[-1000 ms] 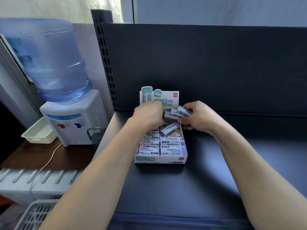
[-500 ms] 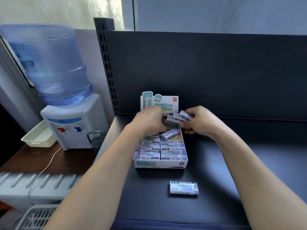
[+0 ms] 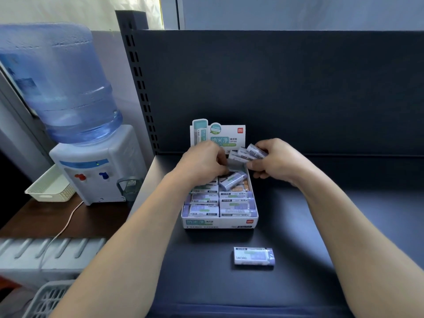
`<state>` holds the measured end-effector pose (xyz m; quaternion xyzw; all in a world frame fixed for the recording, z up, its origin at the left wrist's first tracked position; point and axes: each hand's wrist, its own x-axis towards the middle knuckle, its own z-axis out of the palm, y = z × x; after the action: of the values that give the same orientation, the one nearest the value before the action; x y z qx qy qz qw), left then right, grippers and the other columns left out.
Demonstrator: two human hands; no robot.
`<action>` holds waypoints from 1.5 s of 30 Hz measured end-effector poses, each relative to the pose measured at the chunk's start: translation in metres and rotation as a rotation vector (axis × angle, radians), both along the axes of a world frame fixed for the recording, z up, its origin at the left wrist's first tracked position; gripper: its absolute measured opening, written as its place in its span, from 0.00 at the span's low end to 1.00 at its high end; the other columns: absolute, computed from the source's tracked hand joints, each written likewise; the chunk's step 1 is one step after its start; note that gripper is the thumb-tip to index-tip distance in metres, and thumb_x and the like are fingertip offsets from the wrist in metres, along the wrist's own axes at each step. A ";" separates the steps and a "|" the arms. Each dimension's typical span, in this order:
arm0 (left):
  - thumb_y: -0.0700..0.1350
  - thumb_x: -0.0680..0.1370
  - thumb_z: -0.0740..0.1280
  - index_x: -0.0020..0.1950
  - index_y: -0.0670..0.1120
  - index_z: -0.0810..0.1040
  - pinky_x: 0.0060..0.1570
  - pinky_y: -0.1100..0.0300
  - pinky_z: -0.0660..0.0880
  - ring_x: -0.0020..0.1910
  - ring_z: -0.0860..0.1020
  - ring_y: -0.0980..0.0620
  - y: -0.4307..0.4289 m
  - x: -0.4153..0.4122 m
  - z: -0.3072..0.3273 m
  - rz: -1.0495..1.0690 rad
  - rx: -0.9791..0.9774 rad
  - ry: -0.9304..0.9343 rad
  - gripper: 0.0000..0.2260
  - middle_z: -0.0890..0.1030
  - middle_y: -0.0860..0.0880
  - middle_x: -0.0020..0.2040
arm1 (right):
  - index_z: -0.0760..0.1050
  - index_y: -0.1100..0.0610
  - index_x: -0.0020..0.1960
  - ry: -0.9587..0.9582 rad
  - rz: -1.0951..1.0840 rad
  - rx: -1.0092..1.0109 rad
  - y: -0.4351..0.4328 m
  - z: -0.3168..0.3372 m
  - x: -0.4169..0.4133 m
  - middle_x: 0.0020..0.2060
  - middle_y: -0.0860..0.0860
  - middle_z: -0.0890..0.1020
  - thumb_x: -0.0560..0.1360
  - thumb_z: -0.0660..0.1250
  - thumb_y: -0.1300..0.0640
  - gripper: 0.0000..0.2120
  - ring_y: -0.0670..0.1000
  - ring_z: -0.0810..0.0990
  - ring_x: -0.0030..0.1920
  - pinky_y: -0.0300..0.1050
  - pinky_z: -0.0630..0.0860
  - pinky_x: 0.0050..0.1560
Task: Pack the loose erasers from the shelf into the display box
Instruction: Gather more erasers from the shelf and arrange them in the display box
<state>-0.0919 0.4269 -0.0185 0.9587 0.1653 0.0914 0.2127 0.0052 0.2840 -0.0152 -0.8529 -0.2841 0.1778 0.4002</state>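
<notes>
**Fistful of erasers over the back of the box**

My right hand [image 3: 277,164] is curled round a small bunch of erasers [image 3: 249,153]. They fan out leftward from my fingers, barcodes up, with their long axes running roughly along the shelf's back edge. I hold them above the rear of the display box [image 3: 220,222], just before its upright header card [image 3: 218,134].

My left hand [image 3: 202,161] reaches into the box's back left part with its fingers bent down. I cannot tell whether they pinch anything.

The box stands on the dark shelf [image 3: 321,226], nearer its left edge. Inside, the packed erasers lie in two columns, their long axes across the box. One tilted eraser [image 3: 231,180] sits askew at the back of the right column, lying diagonally on the row beneath.

A loose eraser [image 3: 253,258] lies flat toward the shelf's front edge, apart from the box's right front corner, with its long axis parallel to that edge.

The back panel [image 3: 275,88] rises behind the box. Beyond the left edge stand a water dispenser [image 3: 96,171] and a white basket [image 3: 49,189].
</notes>
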 end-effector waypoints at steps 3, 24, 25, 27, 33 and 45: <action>0.40 0.73 0.66 0.43 0.48 0.82 0.46 0.51 0.77 0.47 0.78 0.45 -0.010 0.003 -0.004 0.050 0.089 -0.031 0.06 0.82 0.48 0.45 | 0.76 0.59 0.45 -0.008 -0.007 -0.013 0.000 0.000 0.000 0.36 0.54 0.80 0.73 0.70 0.65 0.03 0.50 0.79 0.31 0.39 0.77 0.32; 0.41 0.71 0.70 0.46 0.45 0.82 0.43 0.52 0.78 0.44 0.79 0.45 -0.006 0.010 -0.005 0.076 0.128 0.010 0.05 0.81 0.47 0.44 | 0.76 0.60 0.46 -0.001 -0.018 -0.005 -0.002 0.003 -0.003 0.38 0.54 0.80 0.74 0.70 0.64 0.03 0.49 0.79 0.31 0.36 0.75 0.29; 0.41 0.71 0.70 0.47 0.45 0.82 0.41 0.53 0.77 0.43 0.79 0.45 -0.006 0.010 -0.005 0.079 0.149 0.018 0.05 0.81 0.47 0.44 | 0.76 0.59 0.45 0.001 -0.017 -0.006 -0.002 0.004 -0.003 0.37 0.53 0.80 0.74 0.70 0.63 0.03 0.49 0.79 0.31 0.36 0.74 0.29; 0.40 0.73 0.69 0.47 0.44 0.81 0.37 0.54 0.74 0.42 0.77 0.45 -0.008 0.010 -0.003 0.078 0.197 0.036 0.05 0.80 0.47 0.43 | 0.75 0.57 0.42 -0.003 -0.016 -0.007 -0.002 0.004 -0.002 0.37 0.53 0.80 0.74 0.70 0.63 0.05 0.49 0.79 0.31 0.36 0.74 0.30; 0.39 0.73 0.68 0.46 0.43 0.78 0.38 0.55 0.73 0.41 0.76 0.47 -0.006 0.012 0.003 0.024 0.191 0.128 0.03 0.78 0.47 0.41 | 0.76 0.58 0.44 0.003 -0.021 0.001 -0.004 0.005 -0.003 0.37 0.54 0.80 0.73 0.70 0.64 0.04 0.49 0.80 0.31 0.37 0.75 0.31; 0.46 0.70 0.74 0.45 0.44 0.82 0.42 0.56 0.77 0.42 0.79 0.50 0.001 0.003 0.007 0.016 -0.053 0.080 0.07 0.81 0.49 0.41 | 0.77 0.60 0.47 0.001 -0.024 0.013 -0.004 0.004 0.001 0.38 0.55 0.81 0.73 0.69 0.64 0.04 0.50 0.80 0.33 0.39 0.76 0.34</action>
<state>-0.0892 0.4278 -0.0115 0.9542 0.1837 0.0505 0.2306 0.0058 0.2805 -0.0110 -0.8536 -0.2747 0.1714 0.4082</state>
